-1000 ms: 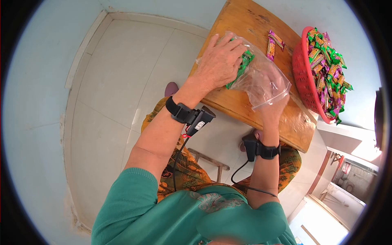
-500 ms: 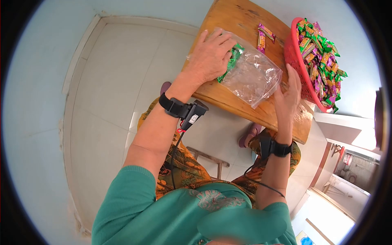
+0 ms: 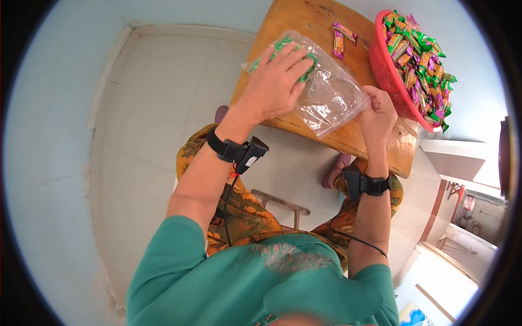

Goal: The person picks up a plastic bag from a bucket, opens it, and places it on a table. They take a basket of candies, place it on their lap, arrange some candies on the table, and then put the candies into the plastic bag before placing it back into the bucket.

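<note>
A clear plastic bag [image 3: 330, 96] lies across the wooden table, with green-wrapped snacks [image 3: 310, 57] inside its left end. My left hand [image 3: 277, 79] rests over that end, its fingers spread and lying on the bag above the green wrappers; the palm side is hidden. At the opposite end, the fingers of my right hand [image 3: 379, 114] pinch the bag's edge and hold it taut. Beyond the bag, two purple-wrapped snack bars [image 3: 339, 43] lie on the table, touching or nearly so.
A red plastic basket [image 3: 387, 76] heaped with green and purple wrapped snack bars [image 3: 418, 65] stands at the table's right side. The wooden table [image 3: 304, 19] has its near edge above my knees. Black devices with cables are strapped to both wrists. A wooden rung [image 3: 280, 201] shows below.
My right hand has closed from open fingers into a pinch on the bag's edge. The left hand stays on the bag, and the view has shifted slightly.
</note>
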Tool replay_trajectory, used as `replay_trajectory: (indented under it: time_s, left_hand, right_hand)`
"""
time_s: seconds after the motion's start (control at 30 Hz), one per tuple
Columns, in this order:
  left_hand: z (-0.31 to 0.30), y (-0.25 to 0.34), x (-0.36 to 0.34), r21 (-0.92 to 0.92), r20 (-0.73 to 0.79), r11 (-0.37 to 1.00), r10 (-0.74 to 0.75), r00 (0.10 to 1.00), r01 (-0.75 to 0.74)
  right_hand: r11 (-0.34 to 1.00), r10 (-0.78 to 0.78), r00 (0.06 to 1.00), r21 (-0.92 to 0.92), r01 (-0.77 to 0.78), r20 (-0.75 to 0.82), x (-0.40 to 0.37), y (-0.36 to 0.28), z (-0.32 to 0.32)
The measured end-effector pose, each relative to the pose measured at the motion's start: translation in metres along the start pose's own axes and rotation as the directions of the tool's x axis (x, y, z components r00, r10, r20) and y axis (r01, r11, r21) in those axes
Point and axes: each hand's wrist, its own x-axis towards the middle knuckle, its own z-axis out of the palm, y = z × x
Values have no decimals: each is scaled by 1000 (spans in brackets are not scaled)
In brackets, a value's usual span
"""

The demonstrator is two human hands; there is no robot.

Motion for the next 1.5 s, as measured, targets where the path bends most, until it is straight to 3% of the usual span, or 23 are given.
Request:
replay_trajectory:
  time_s: [0.1,0.23,0.3,0.33,0.4,0.53,0.6,0.73,0.83,0.9,1.03,1.13,1.17,1.2,1.33,1.5]
  left_hand:
    - [-4,20,-17,9,77,996,86,993,-87]
    - [-13,58,-55,47,203,995,78,976,-89]
    - [3,69,-77,158,135,986,24,991,-46]
    - [11,73,-83,159,148,986,27,989,-51]
    - [24,81,-88,116,15,993,5,1000,-7]
    - [29,92,-83,110,-101,994,9,995,2]
    - [28,96,-81,96,-170,995,30,985,-14]
    - [19,95,-83,156,-167,986,79,983,-53]
    - [10,95,-85,110,-137,994,37,990,-22]
    - [9,93,-87,193,-94,979,76,993,-57]
    - [13,90,-89,228,-107,971,98,990,-71]
    - [15,90,-88,247,-155,967,106,982,-66]
    - [14,91,-88,254,-173,965,105,979,-59]
    - [14,91,-88,259,-191,965,104,976,-52]
    - [14,92,-90,265,-202,962,121,972,-64]
    - [12,92,-90,238,-236,970,109,966,-51]
  right_hand:
    - [990,86,996,111,-86,6,-9,1,-2]
    - [955,191,981,226,-190,17,-22,-3,-9]
    - [943,186,981,270,-195,57,-28,-2,-11]
    - [939,197,979,276,-205,56,-32,-7,-13]
    - [840,328,937,415,-349,122,-35,-19,-17]
    - [761,404,890,464,-454,209,-44,-18,-25]
    - [762,345,922,521,-386,177,-49,-15,-25]
    - [784,300,942,524,-333,151,-51,-7,-27]
    - [756,290,942,562,-334,170,-54,1,-29]
    - [863,180,973,451,-227,145,-56,2,-31]
    - [914,94,992,387,-120,86,-58,-6,-31]
    - [972,17,998,235,-32,64,-57,-13,-32]
    - [989,-109,994,100,106,21,-57,-12,-32]
    - [971,-237,972,-44,236,-3,-56,-11,-32]
    - [947,-308,951,-92,308,16,-59,-7,-33]
    - [810,-541,841,-255,528,20,-57,-2,-39]
